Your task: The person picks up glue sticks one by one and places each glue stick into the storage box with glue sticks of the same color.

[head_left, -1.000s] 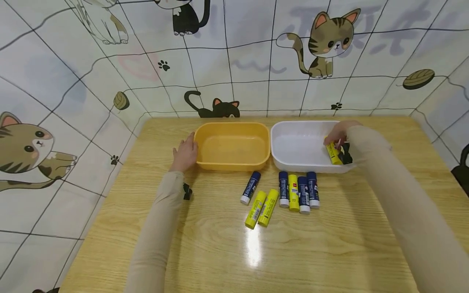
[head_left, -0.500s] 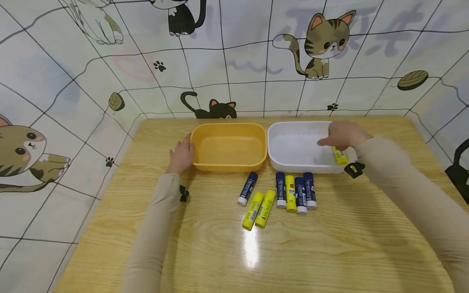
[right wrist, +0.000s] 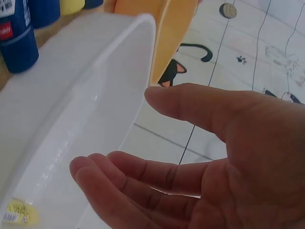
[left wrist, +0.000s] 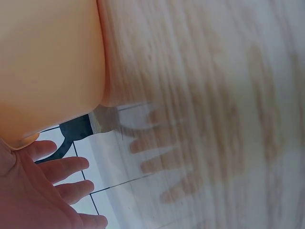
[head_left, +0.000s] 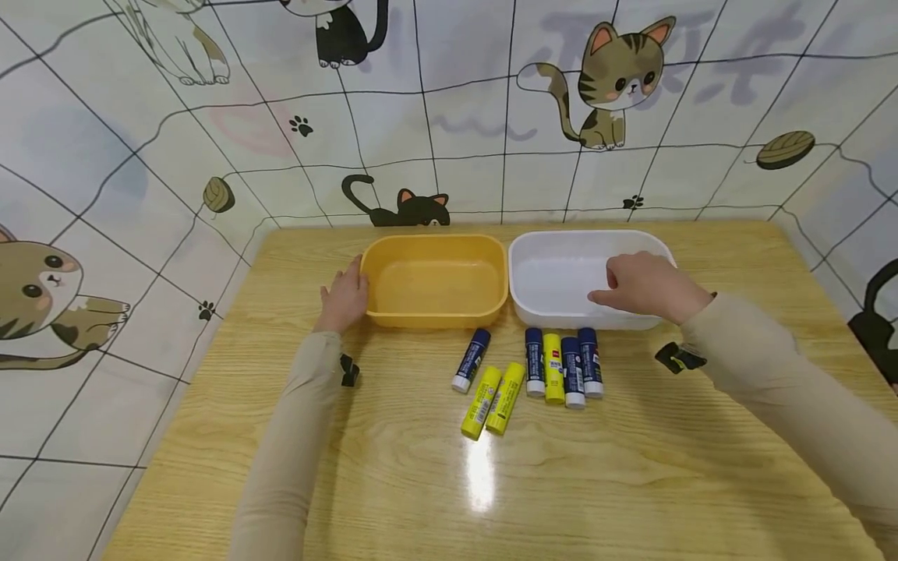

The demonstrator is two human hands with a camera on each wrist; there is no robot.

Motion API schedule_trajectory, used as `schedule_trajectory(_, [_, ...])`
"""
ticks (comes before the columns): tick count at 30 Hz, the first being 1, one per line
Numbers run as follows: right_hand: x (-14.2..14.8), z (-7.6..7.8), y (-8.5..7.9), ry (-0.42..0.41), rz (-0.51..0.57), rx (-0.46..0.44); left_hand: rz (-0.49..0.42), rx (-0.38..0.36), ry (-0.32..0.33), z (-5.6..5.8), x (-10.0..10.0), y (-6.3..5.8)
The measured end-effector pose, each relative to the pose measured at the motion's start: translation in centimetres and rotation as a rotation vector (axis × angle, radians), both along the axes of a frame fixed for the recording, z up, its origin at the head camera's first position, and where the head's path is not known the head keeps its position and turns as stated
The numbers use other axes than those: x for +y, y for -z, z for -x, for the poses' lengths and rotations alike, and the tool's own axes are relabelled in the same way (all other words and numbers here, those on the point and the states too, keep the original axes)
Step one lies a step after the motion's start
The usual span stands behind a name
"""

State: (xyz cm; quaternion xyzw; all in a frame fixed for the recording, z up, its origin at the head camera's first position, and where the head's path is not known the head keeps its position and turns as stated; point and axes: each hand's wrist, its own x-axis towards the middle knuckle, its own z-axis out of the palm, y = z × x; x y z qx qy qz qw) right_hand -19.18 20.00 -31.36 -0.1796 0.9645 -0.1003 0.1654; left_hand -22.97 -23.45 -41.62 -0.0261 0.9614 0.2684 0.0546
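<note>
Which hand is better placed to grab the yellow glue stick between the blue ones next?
Probably the right hand: it hangs empty over the white tub, closer to that yellow glue stick, while the left hand touches the outer end of the orange tub.

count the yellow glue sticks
4: two yellow glue sticks side by side on the table, one between blue glue sticks, one inside the white tray; the right hand may hide others there.

Sticks (head_left: 553, 368) before trays (head_left: 433, 320); another (right wrist: 20, 213) seemingly in right tray (head_left: 554, 280).
</note>
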Motion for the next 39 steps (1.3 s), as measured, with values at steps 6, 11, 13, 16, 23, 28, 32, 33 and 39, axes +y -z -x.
schedule_trajectory(6, [-0.4,-1.7,0.5,-0.032,0.023,0.021,0.008,0.009,0.002,0.0,-0.1,0.1])
schedule_trajectory(11, [-0.5,-2.8,1.1,-0.037,0.032,0.033,0.011,0.009,-0.004,-0.1,-0.2,0.1])
schedule_trajectory(13, [-0.5,-3.3,1.4,-0.045,0.042,0.041,0.013,0.004,-0.003,-0.1,-0.2,0.1])
schedule_trajectory(16, [-0.5,-4.0,1.9,-0.056,0.054,0.036,0.017,-0.002,0.001,-0.1,-0.1,0.0])
schedule_trajectory(23, [-0.5,-5.2,3.4,-0.045,0.063,-0.036,0.021,-0.001,0.001,0.1,-0.1,0.0])
schedule_trajectory(28, [-0.4,-5.4,4.7,-0.045,0.073,0.003,0.014,-0.003,-0.003,0.1,0.0,0.1])
schedule_trajectory(32, [-0.2,-5.5,5.7,-0.04,0.1,0.025,0.008,-0.005,-0.005,0.0,0.2,0.1])
schedule_trajectory(33, [-0.1,-5.5,5.9,-0.036,0.107,0.02,0.009,-0.005,-0.005,0.0,0.2,0.0])
schedule_trajectory(39, [-0.1,-5.2,6.6,-0.022,0.115,-0.008,0.01,0.0,-0.001,-0.1,0.0,0.0])
